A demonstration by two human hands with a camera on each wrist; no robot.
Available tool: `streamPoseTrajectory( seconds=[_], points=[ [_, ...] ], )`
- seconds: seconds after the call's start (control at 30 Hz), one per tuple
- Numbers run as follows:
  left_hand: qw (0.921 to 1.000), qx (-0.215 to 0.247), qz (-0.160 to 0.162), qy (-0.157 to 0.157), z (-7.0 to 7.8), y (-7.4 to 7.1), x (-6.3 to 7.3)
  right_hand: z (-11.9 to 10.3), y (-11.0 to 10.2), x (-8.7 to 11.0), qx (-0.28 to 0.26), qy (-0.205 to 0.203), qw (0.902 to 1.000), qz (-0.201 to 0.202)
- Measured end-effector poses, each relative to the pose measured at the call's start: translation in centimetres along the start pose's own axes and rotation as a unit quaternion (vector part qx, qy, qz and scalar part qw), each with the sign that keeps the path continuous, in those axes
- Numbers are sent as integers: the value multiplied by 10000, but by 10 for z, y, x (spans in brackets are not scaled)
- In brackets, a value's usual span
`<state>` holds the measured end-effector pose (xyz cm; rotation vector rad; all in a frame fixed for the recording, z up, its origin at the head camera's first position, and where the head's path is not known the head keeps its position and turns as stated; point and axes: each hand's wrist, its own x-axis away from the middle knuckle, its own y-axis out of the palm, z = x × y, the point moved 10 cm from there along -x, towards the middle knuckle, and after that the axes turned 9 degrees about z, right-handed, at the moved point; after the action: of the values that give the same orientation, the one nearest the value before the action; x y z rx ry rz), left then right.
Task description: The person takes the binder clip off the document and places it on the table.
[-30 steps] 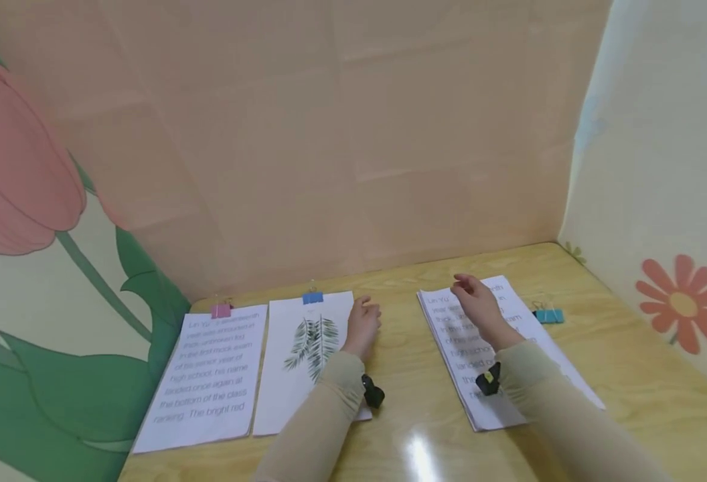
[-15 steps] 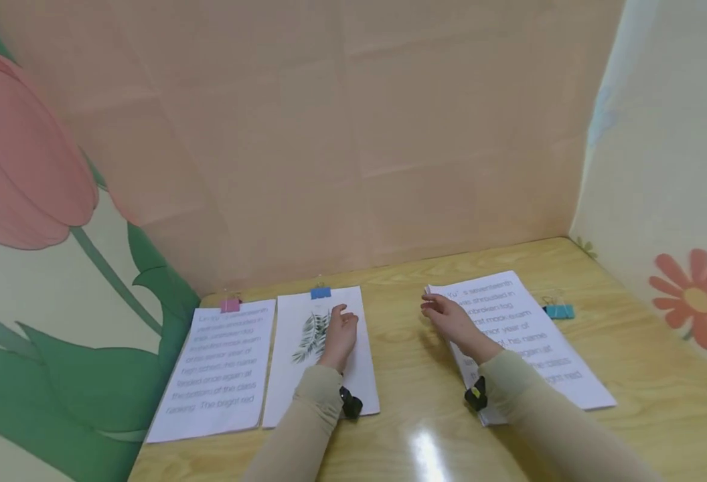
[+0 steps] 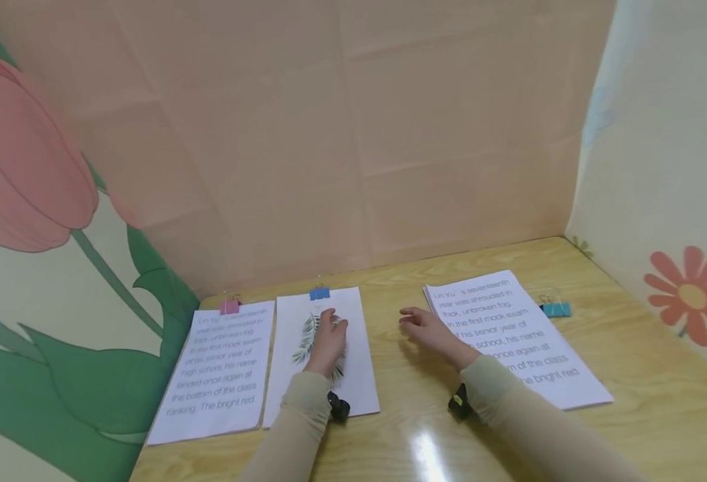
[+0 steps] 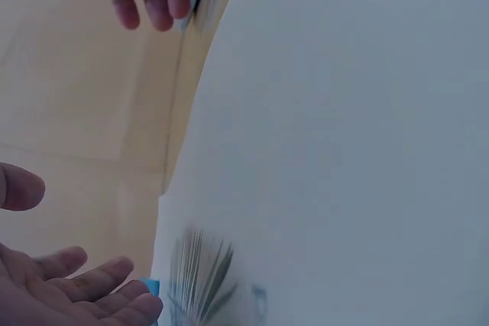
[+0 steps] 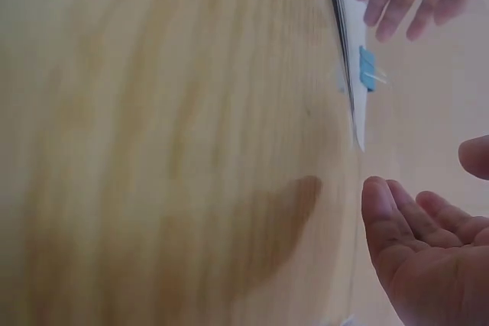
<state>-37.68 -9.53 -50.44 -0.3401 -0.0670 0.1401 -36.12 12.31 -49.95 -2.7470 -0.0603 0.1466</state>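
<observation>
Left hand (image 3: 327, 343) above leaf-print stack (image 3: 356, 365) — right hand (image 3: 430, 332) above wooden table (image 3: 402, 388)

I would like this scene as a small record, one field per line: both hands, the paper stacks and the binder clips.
left hand: empty, above the leaf-print paper stack
right hand: empty, fingers above the wooden table
left text stack: pink binder clip at top edge
leaf-print paper stack: blue binder clip at top edge
right text stack: no clip visible on it
teal binder clip: on the table, right of that stack
</observation>
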Motion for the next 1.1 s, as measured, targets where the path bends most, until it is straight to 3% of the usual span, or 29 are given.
streamPoseTrajectory(
  seconds=[0.27, 0.4, 0.67, 0.97, 1.1],
  points=[
    [9995, -301, 88, -74, -9, -17, 1, 4, 13, 1, -165, 365, 9992, 17],
    [9982, -583, 122, -115, -14, -25, 1, 2, 19, 3, -279, 404, 9987, -112],
    [9971, -699, 232, -209, -23, -40, 3, -1, 30, 8, -559, 618, 9960, -331],
    [9956, -925, 117, -19, -24, -53, 0, 3, 43, 13, -640, 855, 9930, -500],
    [9946, -1033, 34, -86, -28, -57, -1, 1, 50, 16, -754, 951, 9910, -572]
  ],
)
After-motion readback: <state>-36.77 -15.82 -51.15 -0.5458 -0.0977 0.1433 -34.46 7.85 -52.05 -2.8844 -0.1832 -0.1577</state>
